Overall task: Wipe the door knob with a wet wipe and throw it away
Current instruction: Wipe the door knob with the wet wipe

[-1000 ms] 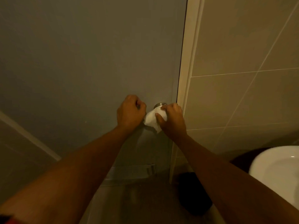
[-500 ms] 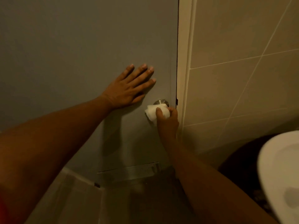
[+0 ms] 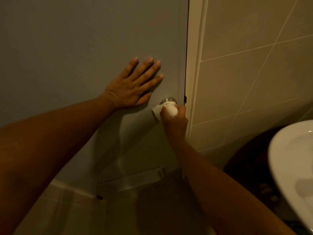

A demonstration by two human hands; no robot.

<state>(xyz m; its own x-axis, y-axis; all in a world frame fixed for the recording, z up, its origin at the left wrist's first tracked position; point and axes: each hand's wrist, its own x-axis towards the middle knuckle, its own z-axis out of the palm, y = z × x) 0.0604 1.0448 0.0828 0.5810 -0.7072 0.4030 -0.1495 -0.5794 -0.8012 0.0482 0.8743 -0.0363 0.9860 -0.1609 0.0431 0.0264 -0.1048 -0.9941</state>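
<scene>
While your left hand [image 3: 133, 85] lies open and flat on the grey door [image 3: 76, 48], your right hand [image 3: 175, 118] grips the white wet wipe [image 3: 166, 110] over the door knob [image 3: 168, 100]. The knob sticks out toward you, near the door's right edge. Only its metal top shows; the wipe hides the rest.

You're facing the grey door [image 3: 84, 39], shut against its pale frame [image 3: 194, 65]. Your left hand [image 3: 130, 89] lies flat on the panel, fingers spread, just up and left of the metal door knob [image 3: 168, 100]. The knob sits close to the door's right edge. A white wet wipe [image 3: 169, 110] covers its lower front, and your right hand [image 3: 176, 121] clasps that wipe against it from below.
</scene>
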